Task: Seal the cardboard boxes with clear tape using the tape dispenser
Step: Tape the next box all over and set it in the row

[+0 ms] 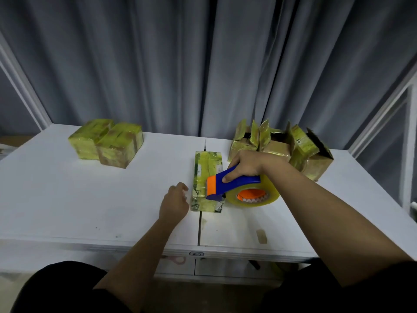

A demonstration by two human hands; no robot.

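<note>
A flat, tape-covered cardboard box (206, 168) lies lengthwise at the middle of the white table (67, 199). My right hand (247, 163) grips the blue and orange tape dispenser (228, 182), whose front end rests on the box's near half. Its roll of clear tape (255, 195) hangs off the box's right side. My left hand (174, 203) hovers just left of the box's near end, fingers loosely curled, holding nothing.
Two taped boxes (106, 142) stand together at the back left. Several cardboard boxes (282, 147) with raised flaps sit at the back right. A scrap of tape (261, 236) sticks to the table near its front edge. Grey curtains hang behind.
</note>
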